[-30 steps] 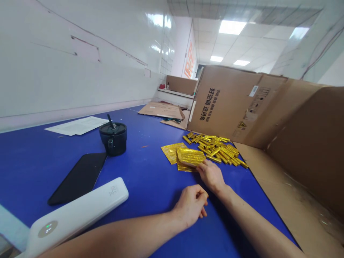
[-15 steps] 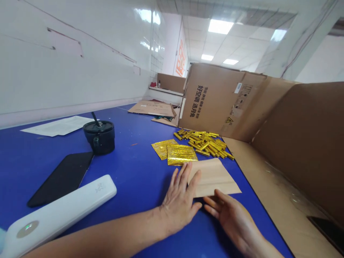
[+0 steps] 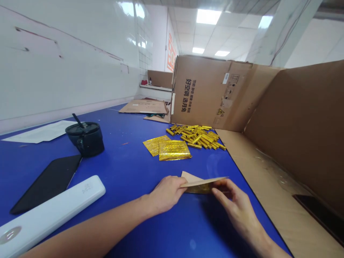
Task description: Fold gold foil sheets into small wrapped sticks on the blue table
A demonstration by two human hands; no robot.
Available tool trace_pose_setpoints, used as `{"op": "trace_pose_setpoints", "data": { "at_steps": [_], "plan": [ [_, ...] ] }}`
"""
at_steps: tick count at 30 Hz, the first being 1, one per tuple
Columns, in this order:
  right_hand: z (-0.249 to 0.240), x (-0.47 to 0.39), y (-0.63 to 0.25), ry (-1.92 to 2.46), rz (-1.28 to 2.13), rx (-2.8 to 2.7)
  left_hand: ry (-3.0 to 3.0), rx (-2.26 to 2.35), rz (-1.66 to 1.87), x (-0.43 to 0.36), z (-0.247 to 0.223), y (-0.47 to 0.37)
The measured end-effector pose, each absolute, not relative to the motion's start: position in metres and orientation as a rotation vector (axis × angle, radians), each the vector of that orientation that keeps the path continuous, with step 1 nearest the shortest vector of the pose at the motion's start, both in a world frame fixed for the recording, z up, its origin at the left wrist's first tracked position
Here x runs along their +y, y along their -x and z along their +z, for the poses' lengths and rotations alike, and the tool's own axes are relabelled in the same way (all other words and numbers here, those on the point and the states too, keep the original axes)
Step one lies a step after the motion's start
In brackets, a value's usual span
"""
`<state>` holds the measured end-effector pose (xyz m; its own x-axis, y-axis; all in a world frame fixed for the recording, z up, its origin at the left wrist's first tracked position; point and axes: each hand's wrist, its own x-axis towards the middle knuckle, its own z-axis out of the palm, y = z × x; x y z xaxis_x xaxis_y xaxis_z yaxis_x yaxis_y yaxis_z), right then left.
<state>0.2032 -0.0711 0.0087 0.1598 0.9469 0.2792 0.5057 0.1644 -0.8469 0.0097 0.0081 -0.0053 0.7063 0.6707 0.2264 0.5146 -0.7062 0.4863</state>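
Observation:
A brown paper sheet is held raised above the blue tabletop, bent over so that a gold underside shows. My left hand pinches its left edge between thumb and fingers. At the right end, my right hand has its thumb and curled fingers closed on the near edge. Just beyond the sheet lie two flat gold foil packets, one partly over the other. Behind them is a loose pile of small gold rolls.
A large cardboard box walls off the back and right. On the left are a dark lidded mug, a black phone-like slab, a long white device and white paper. Flattened cardboard lies farther back.
The sheet lay flat under my left hand; now it is lifted, bent and drawn nearer, its gold side showing. Both hands have closed on its edges. The camera view has shifted slightly.

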Motion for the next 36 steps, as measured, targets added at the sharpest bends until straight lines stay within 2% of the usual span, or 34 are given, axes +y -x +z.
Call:
{"op": "trace_pose_setpoints", "data": {
  "at_steps": [2, 5, 8, 11, 15, 22, 32, 36],
  "plan": [
    [0.009, -0.063, -0.214, 1.524, 0.227, -1.606, -2.522, 0.936, 0.556, 0.010, -0.004, -0.008],
    [0.011, -0.053, -0.221, 1.558, 0.028, -1.766, -2.544, 0.917, 0.538, 0.010, -0.001, -0.006],
    [0.014, -0.047, -0.222, 1.565, 0.121, -1.790, -2.567, 0.848, 0.507, 0.010, 0.002, -0.004],
    [0.012, -0.044, -0.223, 1.563, 0.371, -1.714, -2.478, 0.835, 0.508, 0.010, 0.004, -0.003],
    [0.006, -0.047, -0.223, 1.662, 0.620, -1.733, -2.265, 1.062, 0.601, 0.012, 0.004, -0.002],
    [0.005, -0.052, -0.215, 1.713, 0.393, -1.963, -2.401, 1.314, 0.576, 0.013, 0.000, -0.006],
    [-0.008, -0.052, -0.218, 1.765, 0.323, -1.833, -2.205, 1.201, 0.393, 0.015, 0.011, -0.006],
    [-0.012, -0.050, -0.221, 1.737, 0.357, -1.754, -2.122, 1.119, 0.492, 0.015, 0.004, -0.005]
  ]
}}
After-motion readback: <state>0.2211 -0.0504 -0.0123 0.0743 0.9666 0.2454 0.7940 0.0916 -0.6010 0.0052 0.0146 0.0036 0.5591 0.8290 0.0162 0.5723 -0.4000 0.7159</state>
